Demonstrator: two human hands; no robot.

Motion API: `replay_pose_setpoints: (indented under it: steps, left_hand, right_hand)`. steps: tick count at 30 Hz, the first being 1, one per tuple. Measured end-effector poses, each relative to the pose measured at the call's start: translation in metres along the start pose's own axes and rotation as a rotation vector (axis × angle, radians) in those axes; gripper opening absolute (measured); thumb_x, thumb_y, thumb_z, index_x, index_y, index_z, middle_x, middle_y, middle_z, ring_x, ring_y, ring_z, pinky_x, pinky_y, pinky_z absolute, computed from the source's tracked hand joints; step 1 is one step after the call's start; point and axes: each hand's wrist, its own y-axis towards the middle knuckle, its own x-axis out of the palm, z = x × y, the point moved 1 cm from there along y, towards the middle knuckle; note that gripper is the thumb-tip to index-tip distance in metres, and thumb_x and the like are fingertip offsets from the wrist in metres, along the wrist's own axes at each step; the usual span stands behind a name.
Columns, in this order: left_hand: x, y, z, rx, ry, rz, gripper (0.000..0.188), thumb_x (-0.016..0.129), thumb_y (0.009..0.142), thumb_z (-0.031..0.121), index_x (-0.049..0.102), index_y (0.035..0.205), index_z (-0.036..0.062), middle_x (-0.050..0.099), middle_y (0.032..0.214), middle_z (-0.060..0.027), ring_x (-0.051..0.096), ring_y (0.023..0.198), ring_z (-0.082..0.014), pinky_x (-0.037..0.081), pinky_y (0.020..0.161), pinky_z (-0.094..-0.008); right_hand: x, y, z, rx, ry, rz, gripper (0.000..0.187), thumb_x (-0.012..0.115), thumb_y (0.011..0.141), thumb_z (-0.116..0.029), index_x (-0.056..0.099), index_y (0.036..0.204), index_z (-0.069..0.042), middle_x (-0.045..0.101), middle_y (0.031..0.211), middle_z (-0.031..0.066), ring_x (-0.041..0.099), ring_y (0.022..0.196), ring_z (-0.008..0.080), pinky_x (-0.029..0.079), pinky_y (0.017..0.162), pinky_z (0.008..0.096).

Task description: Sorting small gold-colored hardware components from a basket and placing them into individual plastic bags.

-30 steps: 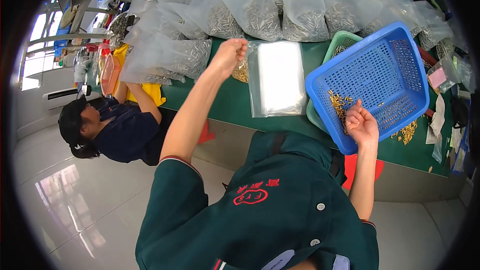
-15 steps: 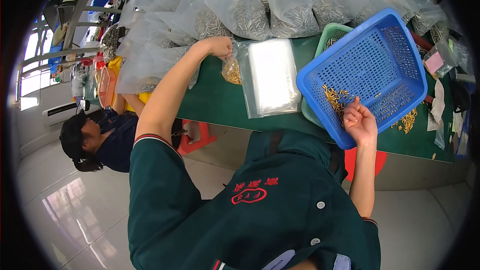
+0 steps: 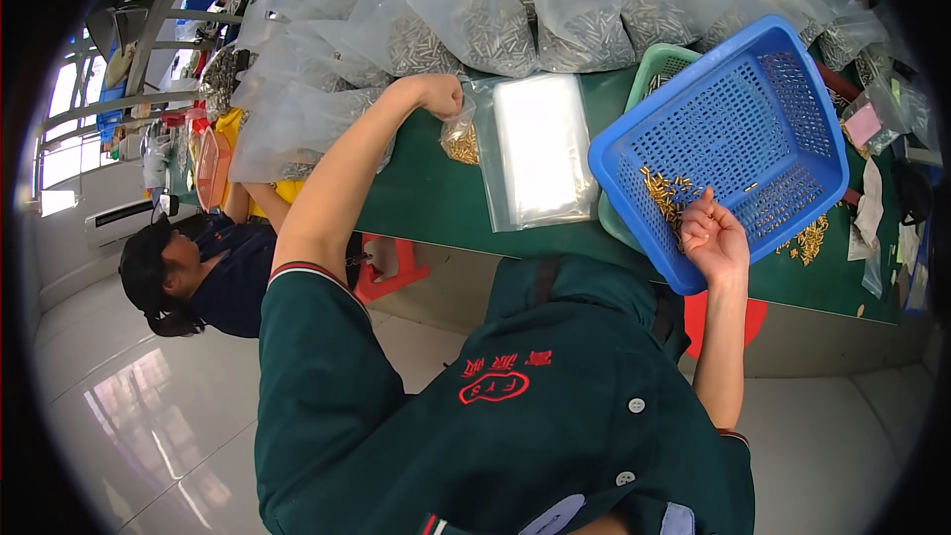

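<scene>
At the left of the green table, my left hand [image 3: 439, 95] is closed on the top of a small clear plastic bag [image 3: 462, 143] with brass-coloured pieces in its bottom. My right hand [image 3: 715, 241] lies palm up at the near side of a blue plastic basket [image 3: 634, 129], fingers curled in; what they hold, if anything, is too small to make out. Small brass cylinders [image 3: 662, 192] are heaped in the basket's near-left corner beside my fingers. Between my hands lies a stack of flat clear plastic bags [image 3: 541, 151].
Large clear bags of silvery metal pins [image 3: 495, 35] line the back of the table. Beneath the blue basket sits a green basket [image 3: 662, 61]. Loose brass pieces [image 3: 810, 240] lie right of the basket. A co-worker [image 3: 213, 272] sits at the left; a red stool [image 3: 393, 267] stands nearby.
My left hand has shifted very slightly to the right with the small bag. The right hand stays almost still in the basket.
</scene>
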Motion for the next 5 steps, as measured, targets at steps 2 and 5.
replay_pose_setpoints:
  steps: [2,5]
  left_hand:
    - [0.0009,-0.0040,0.0014,0.160,-0.023,0.235,0.015,0.052,0.066,0.009,0.061,0.076,0.0026,0.060,0.065,-0.0060,0.054,0.061,-0.0125,0.045,0.059,-0.0278]
    - [-0.0003,-0.0042,0.0028,0.150,-0.023,0.215,0.019,0.052,0.067,0.009,0.061,0.083,0.0036,0.062,0.074,-0.0092,0.057,0.070,-0.0160,0.044,0.065,-0.0290]
  right_hand:
    - [-0.0006,-0.0001,0.0006,0.002,0.004,-0.001,0.020,0.037,0.082,-0.005,0.053,0.092,-0.001,0.042,0.068,0.0036,0.036,0.056,0.0115,0.030,0.048,0.0213]
    - [-0.0035,0.0008,-0.0006,0.007,0.009,-0.014,0.020,0.037,0.082,-0.005,0.053,0.092,-0.001,0.043,0.068,0.0037,0.036,0.057,0.0115,0.030,0.048,0.0214]
